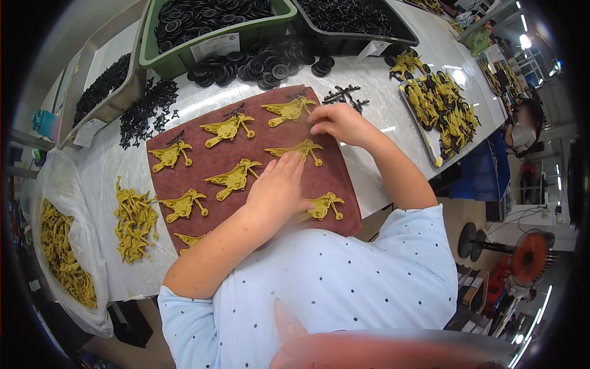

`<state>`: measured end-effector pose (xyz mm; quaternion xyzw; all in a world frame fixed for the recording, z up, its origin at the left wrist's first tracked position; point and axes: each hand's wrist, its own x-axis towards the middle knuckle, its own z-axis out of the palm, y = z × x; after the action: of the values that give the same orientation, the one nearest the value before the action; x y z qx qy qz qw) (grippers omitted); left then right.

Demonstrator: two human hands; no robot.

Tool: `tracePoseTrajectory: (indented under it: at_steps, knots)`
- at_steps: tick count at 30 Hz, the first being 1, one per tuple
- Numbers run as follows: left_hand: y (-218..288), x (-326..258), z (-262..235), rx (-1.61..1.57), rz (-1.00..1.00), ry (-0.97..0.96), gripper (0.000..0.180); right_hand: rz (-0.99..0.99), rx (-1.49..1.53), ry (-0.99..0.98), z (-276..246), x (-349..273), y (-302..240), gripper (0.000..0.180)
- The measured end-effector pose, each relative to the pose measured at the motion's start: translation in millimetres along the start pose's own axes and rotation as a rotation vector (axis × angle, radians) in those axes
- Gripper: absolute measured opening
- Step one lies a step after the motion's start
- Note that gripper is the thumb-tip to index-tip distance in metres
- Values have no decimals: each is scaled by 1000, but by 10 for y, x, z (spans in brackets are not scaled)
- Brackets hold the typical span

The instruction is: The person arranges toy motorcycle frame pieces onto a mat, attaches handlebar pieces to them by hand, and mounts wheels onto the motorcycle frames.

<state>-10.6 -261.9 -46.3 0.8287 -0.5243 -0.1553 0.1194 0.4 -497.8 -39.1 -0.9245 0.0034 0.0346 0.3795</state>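
Observation:
Yellow plastic toy motorcycle bodies lie in rows on a dark red cloth (203,144). My left hand (276,187) rests with fingers stretched out over the middle-right body (298,150), its fingertips covering part of it. The thumb reaches the near right body (324,206). My right hand (341,122) is at the cloth's right edge, fingers curled in and pinched; whatever they hold is hidden. Beside its fingertips is the far right body (287,112), with a small black part (299,94) at its top. The far middle body (227,128) and far left body (171,155) also have black parts.
Loose black wheels (267,67) lie before a green bin (215,40) of wheels. Black parts fill a dark bin (405,40) and a grey bin (132,92). Yellow bodies lie piled at left (134,221), in a plastic bag (89,246), and, with wheels, on a right-hand tray (421,135).

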Motion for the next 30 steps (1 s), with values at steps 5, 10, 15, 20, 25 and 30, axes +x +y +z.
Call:
tracePoseTrajectory:
  at_steps: [5, 10, 15, 20, 25, 30]
  knots:
    - [-22, 6, 16, -44, -5, 4, 81, -50, -32, -181, 112, 49, -84, 13]
    - [-15, -2, 18, -44, -6, 1, 78, -55, -133, -275, 135, 94, -123, 12]
    - [-27, -1, 28, -40, -16, 4, 75, -61, -97, -323, 126, 149, -112, 13]
    - [-14, 2, 19, -45, -25, -4, 76, -98, -84, -181, 153, 129, -25, 8]
    - [-4, 10, 30, -26, -30, -3, 75, -24, -147, -241, 173, 154, -86, 14]
    - [-7, 8, 69, 68, 10, 75, 77, -137, -251, -285, 170, 169, -157, 13]
